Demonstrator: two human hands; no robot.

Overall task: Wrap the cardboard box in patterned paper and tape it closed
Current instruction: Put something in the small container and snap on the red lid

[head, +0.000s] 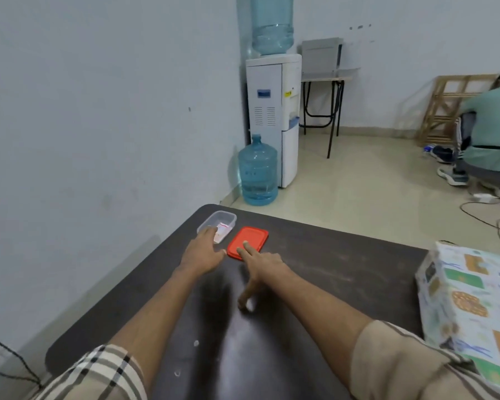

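Already the wrapped box sits at the counter's right edge. Your left hand reaches, open, into the clear tub; right hand, open, fingers resting on the red lid. Risk: your right elbow nudges the box off.

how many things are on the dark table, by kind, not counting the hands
clear plastic container: 1
red lid: 1
box wrapped in patterned paper: 1
total: 3
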